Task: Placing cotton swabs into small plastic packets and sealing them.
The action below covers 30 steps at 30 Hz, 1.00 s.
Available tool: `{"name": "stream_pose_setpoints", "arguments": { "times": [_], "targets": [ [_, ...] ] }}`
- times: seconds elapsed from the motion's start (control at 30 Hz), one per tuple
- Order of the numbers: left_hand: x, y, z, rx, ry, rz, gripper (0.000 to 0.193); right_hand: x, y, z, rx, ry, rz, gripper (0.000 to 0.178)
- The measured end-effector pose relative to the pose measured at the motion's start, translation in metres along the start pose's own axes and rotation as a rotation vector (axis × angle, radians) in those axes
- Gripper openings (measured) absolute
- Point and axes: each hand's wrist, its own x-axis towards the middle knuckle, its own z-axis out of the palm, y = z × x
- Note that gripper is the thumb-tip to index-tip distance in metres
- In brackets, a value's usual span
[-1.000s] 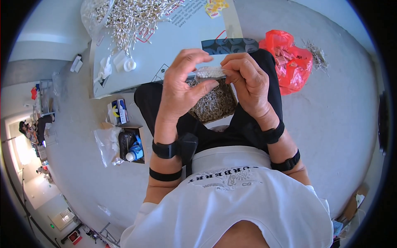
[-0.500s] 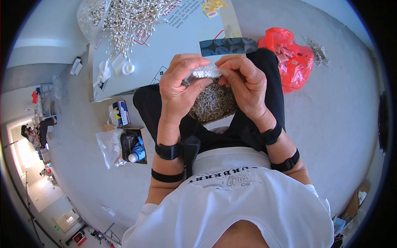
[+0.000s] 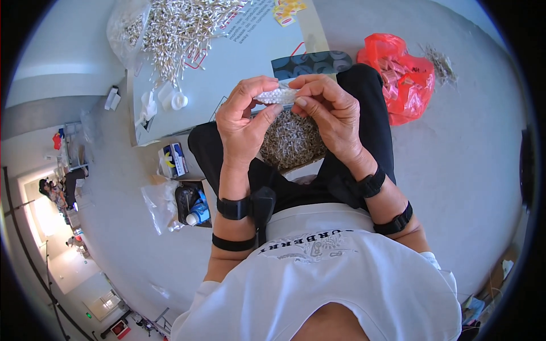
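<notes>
**Both hands pinched on a small white bundle above the lap**

The left hand (image 3: 242,122) and the right hand (image 3: 330,111) meet in front of the chest, each grasping one end of a small white bundle (image 3: 277,95) of what look like cotton swabs. The left thumb and fingertips close on its left end and the right thumb presses on its right end. The bundle lies roughly level between the two hands, and no finger is spread loose.

Directly beneath the hands, in the lap between the dark trouser legs, sits a heap of loose swabs (image 3: 293,141). Beyond the hands, a pale sheet (image 3: 250,54) spread on the floor carries a far larger pile of swabs (image 3: 182,25), with a clear plastic bag (image 3: 122,25) at its far-left edge. A red plastic bag (image 3: 401,77) lies beyond and to the right of the right hand. Down to the left of the left forearm stand a small box (image 3: 173,160) and a bottle (image 3: 199,213).

The step in hand seems to be gathering and evening up a counted bunch. The next move probably calls for keeping both pinches firm, so that no swab slips out, while the ends are squared.
</notes>
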Motion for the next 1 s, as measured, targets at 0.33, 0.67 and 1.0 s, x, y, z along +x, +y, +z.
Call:
{"name": "stream_pose_setpoints", "arguments": {
  "times": [0.33,0.67,1.0],
  "targets": [
    [0.008,-0.004,0.004,-0.084,0.015,-0.087,0.041,0.006,0.009,-0.004,0.129,0.038,0.146,0.004],
    [0.016,-0.031,0.004,-0.176,-0.011,-0.199,0.028,0.008,0.037,-0.012,0.419,0.105,0.420,0.010],
    [0.032,-0.071,0.023,-0.256,-0.075,-0.364,0.033,0.004,0.074,-0.033,0.777,0.322,0.591,0.008]
  ]
}}
